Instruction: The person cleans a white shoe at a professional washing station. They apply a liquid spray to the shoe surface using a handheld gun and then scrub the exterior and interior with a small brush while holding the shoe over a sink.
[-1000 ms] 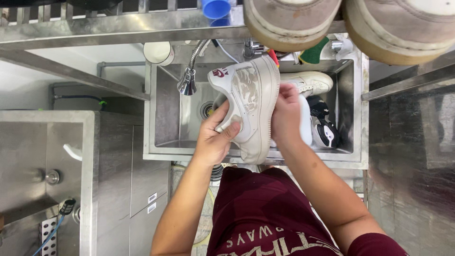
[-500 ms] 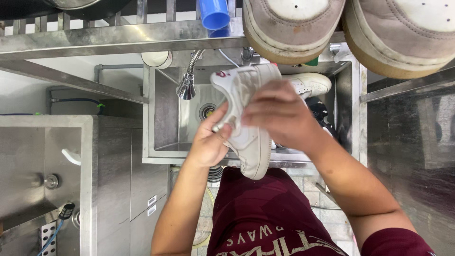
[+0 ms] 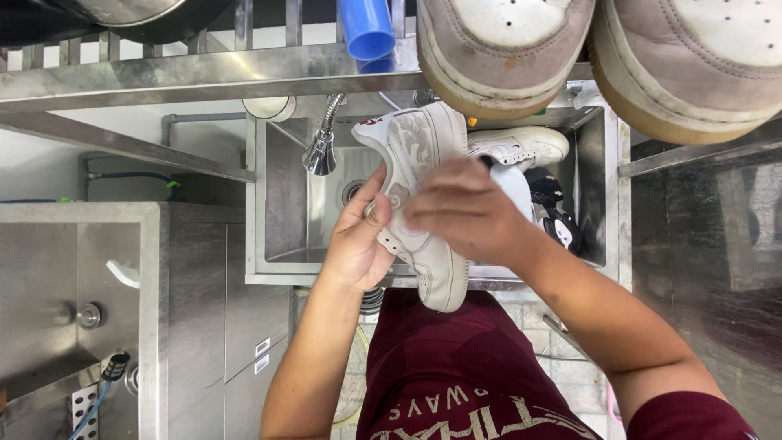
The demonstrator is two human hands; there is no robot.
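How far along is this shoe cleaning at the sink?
Seemingly done: two grey-and-white shoes sit on the rack above. In hand: the left hand holds a white sneaker over the steel sink while the right hand works across it. Seemingly left: another white sneaker and a black-and-white shoe lie in the basin.

So the right hand (image 3: 464, 213) isn't gripping the far side of the white sneaker (image 3: 423, 200) like it was a second ago; it's slid across the upper and now lies flat over the middle of the shoe, blurred, hiding more of it. The sneaker has tipped a bit too, toe swung further toward the faucet (image 3: 320, 151), heel lower over the sink rim (image 3: 269, 273). The left hand (image 3: 358, 240) has its thumb up along the side panel now. The camera has leaned in as well: the two grey shoes (image 3: 505, 45) on the overhead rack fill more of the top.
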